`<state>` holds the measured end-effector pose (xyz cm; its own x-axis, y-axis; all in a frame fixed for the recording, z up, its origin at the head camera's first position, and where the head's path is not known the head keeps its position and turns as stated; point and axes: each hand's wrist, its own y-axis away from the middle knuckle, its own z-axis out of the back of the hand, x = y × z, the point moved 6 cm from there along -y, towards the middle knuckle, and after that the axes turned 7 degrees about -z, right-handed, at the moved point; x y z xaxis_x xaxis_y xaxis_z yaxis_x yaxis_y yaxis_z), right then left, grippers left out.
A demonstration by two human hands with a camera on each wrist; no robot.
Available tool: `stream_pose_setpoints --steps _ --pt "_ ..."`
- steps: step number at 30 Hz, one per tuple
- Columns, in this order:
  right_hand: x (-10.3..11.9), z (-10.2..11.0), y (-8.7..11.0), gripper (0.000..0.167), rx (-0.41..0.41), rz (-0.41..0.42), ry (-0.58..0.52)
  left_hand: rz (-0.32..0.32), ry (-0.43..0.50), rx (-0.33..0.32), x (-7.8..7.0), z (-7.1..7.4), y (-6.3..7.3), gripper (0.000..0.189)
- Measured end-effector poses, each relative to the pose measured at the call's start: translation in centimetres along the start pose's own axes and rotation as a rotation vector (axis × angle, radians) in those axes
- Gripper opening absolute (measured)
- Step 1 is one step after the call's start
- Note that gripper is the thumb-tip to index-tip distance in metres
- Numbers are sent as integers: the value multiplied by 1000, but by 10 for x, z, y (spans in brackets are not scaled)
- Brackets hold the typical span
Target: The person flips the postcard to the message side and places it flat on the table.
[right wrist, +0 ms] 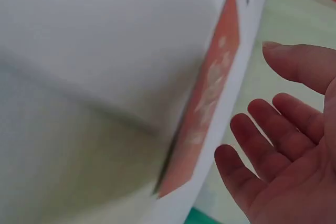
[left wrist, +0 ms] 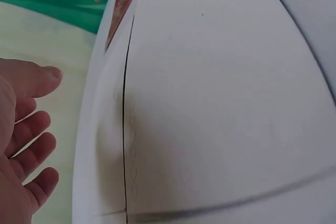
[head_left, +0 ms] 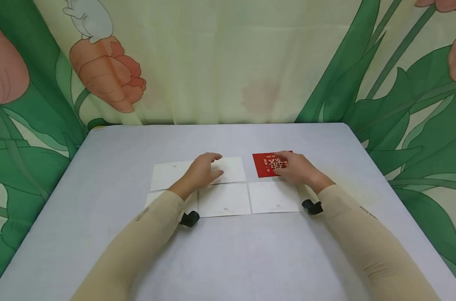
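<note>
A red card (head_left: pixel 263 166) with white characters lies at the back right of a block of white cards (head_left: pixel 224 200). Over the red card hovers my right hand (head_left: pixel 301 168), thumb and fingers spread apart and loosely bent. The right wrist view shows that hand (right wrist: pixel 294 140) holding nothing, with the red card (right wrist: pixel 207 98) beside it. My left hand (head_left: pixel 198 171) is over the back-row white cards (head_left: pixel 233 169), thumb apart from the fingers. Nothing is in its grasp in the left wrist view, where the relaxed fingers (left wrist: pixel 34 145) curve slightly.
The cards lie flat in two rows on a white-covered table (head_left: pixel 228 255). A small black device (head_left: pixel 190 218) sits under the left wrist and another (head_left: pixel 312 207) under the right. Behind the table hangs a printed curtain (head_left: pixel 220 62) with leaves and a carrot.
</note>
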<state>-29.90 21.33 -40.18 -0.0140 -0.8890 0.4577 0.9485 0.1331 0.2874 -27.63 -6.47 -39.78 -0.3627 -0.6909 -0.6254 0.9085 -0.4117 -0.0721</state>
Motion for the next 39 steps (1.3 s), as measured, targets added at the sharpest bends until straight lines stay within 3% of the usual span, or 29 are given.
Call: stream_pose_setpoints --steps 11,19,26,30,39 --pt "-34 13 -7 73 36 -14 74 -138 -178 69 -37 -30 -39 53" --pt "-52 18 -9 75 38 -41 126 -94 -199 140 -54 -62 -65 60" --pt "-61 16 -11 74 96 -95 72 -61 -223 110 -60 -81 -71 59" --pt "-62 14 -14 75 127 -108 63 -27 -244 125 -55 -90 -69 65" --pt "-59 15 -14 78 131 -96 83 -26 -345 111 -53 -89 -73 62"
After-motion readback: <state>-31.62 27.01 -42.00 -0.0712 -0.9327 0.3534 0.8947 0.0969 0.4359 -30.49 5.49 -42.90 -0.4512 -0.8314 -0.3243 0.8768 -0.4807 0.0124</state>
